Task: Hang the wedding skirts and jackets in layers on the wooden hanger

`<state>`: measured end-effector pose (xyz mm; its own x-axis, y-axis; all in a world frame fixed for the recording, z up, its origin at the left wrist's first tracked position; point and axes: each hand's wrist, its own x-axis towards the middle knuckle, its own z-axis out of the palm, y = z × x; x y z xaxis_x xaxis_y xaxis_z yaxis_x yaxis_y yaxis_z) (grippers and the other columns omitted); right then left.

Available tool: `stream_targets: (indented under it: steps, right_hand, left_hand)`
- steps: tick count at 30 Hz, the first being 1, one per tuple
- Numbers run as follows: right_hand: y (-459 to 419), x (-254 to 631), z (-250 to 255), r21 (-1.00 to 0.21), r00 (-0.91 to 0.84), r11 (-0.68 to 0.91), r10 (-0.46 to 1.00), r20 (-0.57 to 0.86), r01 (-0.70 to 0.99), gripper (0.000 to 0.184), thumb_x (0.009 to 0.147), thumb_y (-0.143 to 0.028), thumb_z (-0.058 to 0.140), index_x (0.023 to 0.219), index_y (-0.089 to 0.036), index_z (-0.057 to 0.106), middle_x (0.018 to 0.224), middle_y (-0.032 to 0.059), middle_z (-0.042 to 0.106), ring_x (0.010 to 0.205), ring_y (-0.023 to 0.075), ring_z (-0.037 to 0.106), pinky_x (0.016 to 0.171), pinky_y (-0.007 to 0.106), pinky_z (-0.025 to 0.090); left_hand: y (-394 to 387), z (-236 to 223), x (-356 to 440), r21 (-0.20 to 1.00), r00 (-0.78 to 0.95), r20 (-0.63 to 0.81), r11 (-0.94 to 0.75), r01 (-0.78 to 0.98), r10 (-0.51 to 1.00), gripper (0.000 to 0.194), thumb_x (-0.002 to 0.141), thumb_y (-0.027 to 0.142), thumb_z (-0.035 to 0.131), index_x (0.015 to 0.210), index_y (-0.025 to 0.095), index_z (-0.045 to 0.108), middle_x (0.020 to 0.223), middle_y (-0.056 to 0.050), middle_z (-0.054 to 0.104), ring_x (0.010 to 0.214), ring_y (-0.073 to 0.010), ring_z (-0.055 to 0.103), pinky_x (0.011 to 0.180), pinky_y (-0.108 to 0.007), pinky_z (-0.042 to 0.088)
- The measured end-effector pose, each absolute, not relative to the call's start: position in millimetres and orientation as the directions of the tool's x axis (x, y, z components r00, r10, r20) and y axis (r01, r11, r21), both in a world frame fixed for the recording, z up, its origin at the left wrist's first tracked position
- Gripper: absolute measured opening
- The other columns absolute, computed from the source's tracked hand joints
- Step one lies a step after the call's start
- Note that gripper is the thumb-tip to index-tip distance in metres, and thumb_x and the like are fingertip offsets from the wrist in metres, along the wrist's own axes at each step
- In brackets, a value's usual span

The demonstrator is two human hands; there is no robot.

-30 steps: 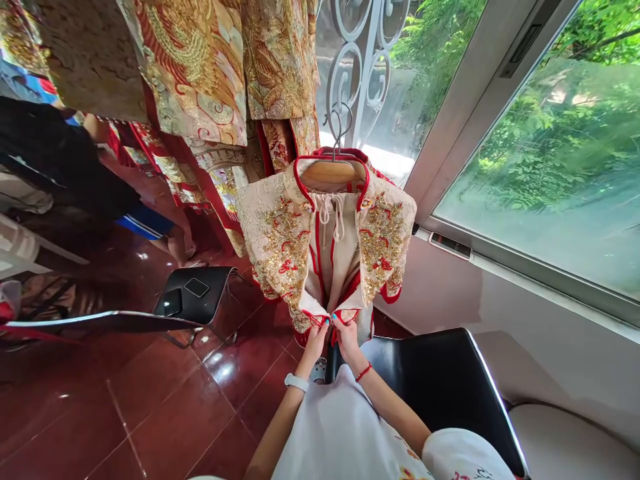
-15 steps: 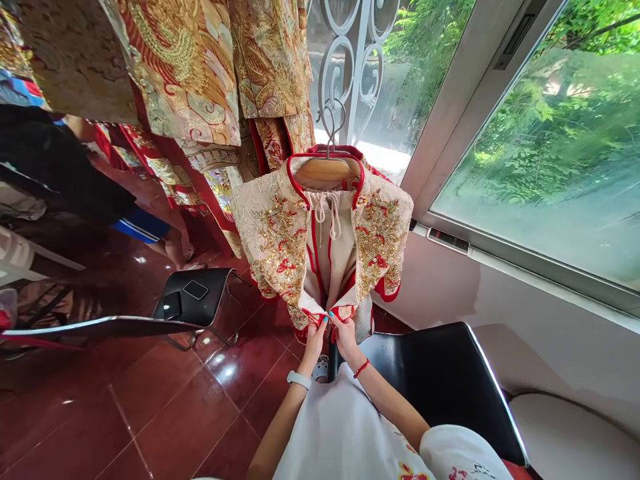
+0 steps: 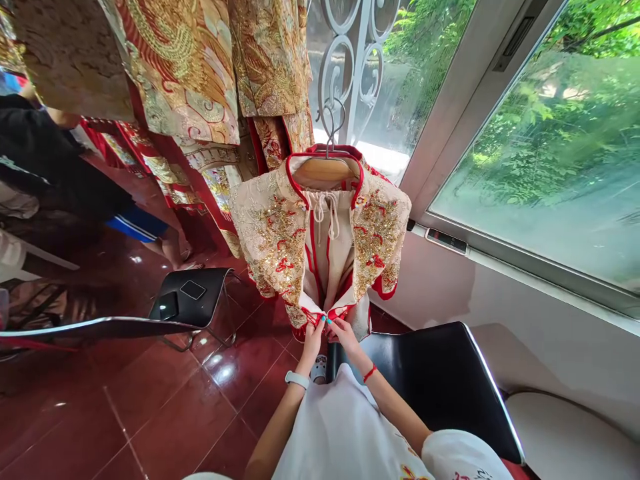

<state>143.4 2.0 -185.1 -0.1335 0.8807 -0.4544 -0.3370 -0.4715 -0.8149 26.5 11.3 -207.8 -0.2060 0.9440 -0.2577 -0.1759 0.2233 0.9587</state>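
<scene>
An embroidered jacket [image 3: 280, 233], cream with gold beading and red trim, hangs from a wooden hanger [image 3: 327, 171] with a metal hook. Inside its open front a cream garment with a tied drawstring [image 3: 326, 207] shows. At the jacket's lower front edges, my left hand [image 3: 313, 337] pinches the left flap's red-trimmed hem. My right hand [image 3: 344, 335] is closed on the other flap right beside it, the fingertips of both hands meeting. What small fastening, if any, lies between the fingertips is too small to make out.
A black chair [image 3: 425, 387] stands close on the right, below the window [image 3: 545, 167]. Another black chair [image 3: 200, 300] at left bears two phones. More embroidered garments [image 3: 185, 73] hang at upper left. A person in black [image 3: 60, 160] bends at the far left.
My right hand has shifted slightly, its fingers now lying flatter against the left fingertips. The flaps are still held together at the hem. The person at left has moved a little.
</scene>
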Motion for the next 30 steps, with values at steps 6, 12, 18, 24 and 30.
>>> stream_targets:
  steps: [6,12,18,24,30]
  right_hand:
    - [13.0,141.9,-185.3,-0.842,-0.029,-0.442,0.889,-0.457,-0.309,0.043,0.055,-0.049,0.087,0.058,-0.017,0.058,0.051,-0.0056,0.050,0.048,0.0074,0.040,0.045,0.022,0.032]
    - [5.7,141.8,-169.0,-0.700,-0.256,-0.601,0.798,-0.545,-0.385,0.036,0.069,-0.046,0.077,0.065,-0.019,0.053,0.056,-0.0059,0.043,0.049,0.0060,0.034,0.047,0.020,0.033]
    - [25.5,132.2,-155.1,-0.729,-0.202,-0.590,0.806,-0.556,-0.347,0.025,0.069,-0.029,0.069,0.059,-0.019,0.049,0.050,-0.0076,0.040,0.046,0.0046,0.025,0.042,0.020,0.021]
    - [40.7,119.5,-158.5,-0.795,-0.116,-0.539,0.840,-0.530,-0.279,0.027,0.067,-0.026,0.065,0.052,-0.021,0.043,0.043,-0.0092,0.033,0.042,0.0043,0.022,0.041,0.022,0.019]
    - [31.9,127.5,-153.8,-0.819,-0.152,-0.533,0.846,-0.511,-0.210,0.026,0.066,-0.030,0.066,0.053,-0.020,0.046,0.046,-0.0079,0.038,0.044,0.0042,0.025,0.042,0.020,0.018]
  left_hand:
    - [11.6,-206.8,28.0,0.958,-0.193,-0.251,0.215,-0.190,0.949,0.046,0.066,0.064,0.071,0.067,0.020,0.057,0.066,-0.001,0.059,0.073,-0.0201,0.057,0.077,-0.035,0.046]
    - [9.4,-209.5,26.7,0.952,-0.199,-0.265,0.224,-0.209,0.943,0.050,0.062,0.065,0.075,0.061,0.021,0.051,0.059,0.003,0.054,0.064,-0.0161,0.051,0.071,-0.033,0.045]
    - [8.8,-210.5,28.3,0.945,-0.148,-0.266,0.228,-0.236,0.953,0.056,0.061,0.073,0.071,0.067,0.019,0.057,0.062,0.000,0.058,0.064,-0.0159,0.054,0.069,-0.032,0.046]
    - [11.7,-207.9,25.5,0.952,-0.129,-0.239,0.207,-0.225,0.962,0.058,0.061,0.075,0.071,0.061,0.019,0.055,0.055,0.002,0.053,0.057,-0.0138,0.050,0.061,-0.030,0.045]
    - [12.5,-205.5,25.7,0.963,-0.183,-0.217,0.180,-0.200,0.959,0.057,0.061,0.074,0.071,0.064,0.019,0.056,0.060,0.001,0.056,0.060,-0.0148,0.052,0.065,-0.032,0.046]
